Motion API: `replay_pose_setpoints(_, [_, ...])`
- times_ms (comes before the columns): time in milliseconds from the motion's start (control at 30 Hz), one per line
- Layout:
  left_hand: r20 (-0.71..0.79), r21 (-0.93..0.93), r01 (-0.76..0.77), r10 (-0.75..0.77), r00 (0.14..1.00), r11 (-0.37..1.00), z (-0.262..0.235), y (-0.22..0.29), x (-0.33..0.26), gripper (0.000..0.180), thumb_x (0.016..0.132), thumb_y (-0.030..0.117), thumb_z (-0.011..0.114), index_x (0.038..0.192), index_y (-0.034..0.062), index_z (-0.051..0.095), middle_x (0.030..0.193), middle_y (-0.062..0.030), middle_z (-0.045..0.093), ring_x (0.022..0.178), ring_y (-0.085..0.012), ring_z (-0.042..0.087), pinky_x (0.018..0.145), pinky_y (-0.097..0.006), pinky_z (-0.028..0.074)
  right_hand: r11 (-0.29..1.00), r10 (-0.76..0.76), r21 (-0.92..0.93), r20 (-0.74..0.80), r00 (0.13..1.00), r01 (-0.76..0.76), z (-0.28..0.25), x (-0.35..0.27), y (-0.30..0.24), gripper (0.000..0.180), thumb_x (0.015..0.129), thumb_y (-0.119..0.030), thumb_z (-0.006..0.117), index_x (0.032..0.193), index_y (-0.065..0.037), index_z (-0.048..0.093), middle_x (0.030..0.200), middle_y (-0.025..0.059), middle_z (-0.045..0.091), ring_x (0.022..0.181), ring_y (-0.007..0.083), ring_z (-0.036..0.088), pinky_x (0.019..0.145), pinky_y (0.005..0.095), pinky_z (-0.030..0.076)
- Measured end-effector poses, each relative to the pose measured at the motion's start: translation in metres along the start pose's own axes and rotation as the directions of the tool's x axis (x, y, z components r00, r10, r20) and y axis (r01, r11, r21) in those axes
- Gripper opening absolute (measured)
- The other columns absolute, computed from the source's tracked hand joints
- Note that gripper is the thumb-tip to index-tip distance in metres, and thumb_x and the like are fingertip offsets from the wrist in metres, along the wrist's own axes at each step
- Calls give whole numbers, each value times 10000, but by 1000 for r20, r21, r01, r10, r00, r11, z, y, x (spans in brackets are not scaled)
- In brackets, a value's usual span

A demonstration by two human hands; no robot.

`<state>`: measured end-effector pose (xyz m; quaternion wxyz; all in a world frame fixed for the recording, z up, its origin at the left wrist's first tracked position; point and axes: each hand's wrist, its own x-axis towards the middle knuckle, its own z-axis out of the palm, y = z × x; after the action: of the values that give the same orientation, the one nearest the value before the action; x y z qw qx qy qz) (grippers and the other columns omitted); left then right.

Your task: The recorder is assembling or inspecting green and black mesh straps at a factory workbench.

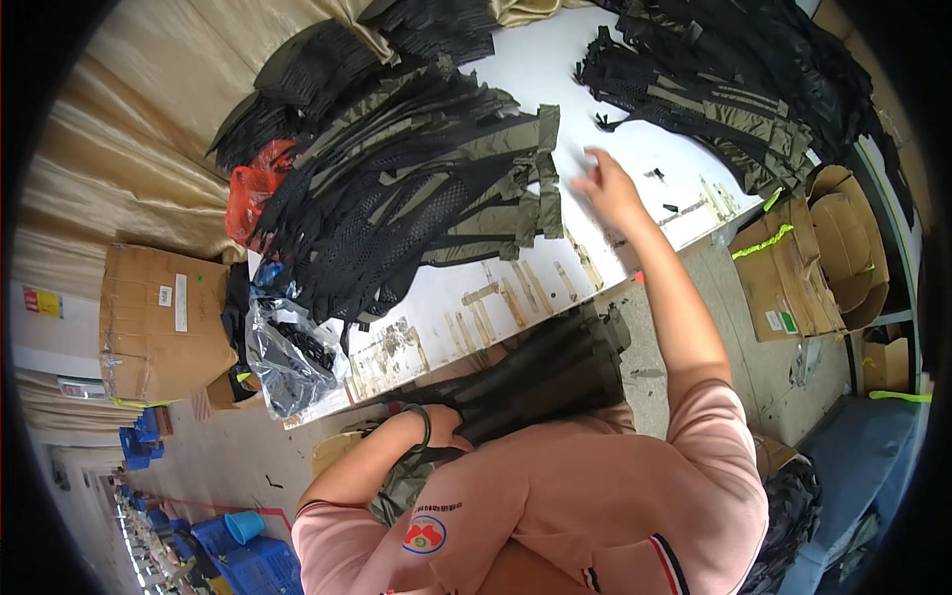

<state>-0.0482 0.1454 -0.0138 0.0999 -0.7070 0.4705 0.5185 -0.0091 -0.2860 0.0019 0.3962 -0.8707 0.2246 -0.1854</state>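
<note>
The fingers of the right hand (610, 193) are held apart over the white worktable (535, 55). Just left of them, a fanned pile of black mesh and olive fabric pieces (397, 203) is laid. The left hand's (443, 426) fingers are obscured; their grip cannot be told. Beside them, dark sheer fabric (540, 382) is draped.

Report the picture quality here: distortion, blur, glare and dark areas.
Head view: strong fisheye bending, black corners; head view: the right hand looks slightly blurred; head view: glints on the clear plastic bag, sheen on the gold curtain; head view: the black mesh pieces lose detail in darkness, and the far background at lower left is indistinct.
</note>
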Motion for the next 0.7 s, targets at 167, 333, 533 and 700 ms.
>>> replay_pose_setpoints(167, [-136, 3, 26, -26, 990, 1000, -64, 20, -23, 454, 775, 529, 654, 820, 77, 656, 725, -147, 650, 733, -335, 630, 666, -408, 483, 985, 98, 133, 59, 993, -105, 36, 97, 14, 453, 805, -283, 715, 1155, -39, 563, 922, 119, 624, 820, 200, 586, 781, 331, 474])
replay_pose_setpoints(333, [-979, 90, -244, 131, 157, 966, -130, 34, -28, 322, 765, 105, 673, 1061, 9, 592, 1042, -171, 590, 974, -344, 554, 864, -396, 441, 731, -231, 653, -37, 972, 198, 32, -11, -52, 148, 874, -125, 627, 906, -13, 536, 829, 92, 599, 766, 131, 552, 664, 339, 457])
replay_pose_setpoints(533, [-900, 227, -404, 350, 261, 886, -172, 61, 19, 203, 791, 106, 614, 975, 23, 597, 953, -187, 602, 921, -374, 572, 834, -430, 455, 857, -482, 346, 274, 832, 383, -7, -124, -56, 168, 827, -123, 654, 902, -22, 543, 779, 151, 576, 742, 283, 592, 679, 344, 469])
replay_pose_setpoints(700, [-942, -209, -602, 8, 337, 771, -145, 83, 62, 136, 879, 117, 566, 786, 26, 526, 652, -62, 525, 558, -184, 486, 523, -296, 383, 947, -188, 252, -76, 979, 202, -2, -160, -50, 396, 773, -299, 722, 1012, -47, 532, 838, 122, 577, 784, 301, 587, 706, 381, 466])
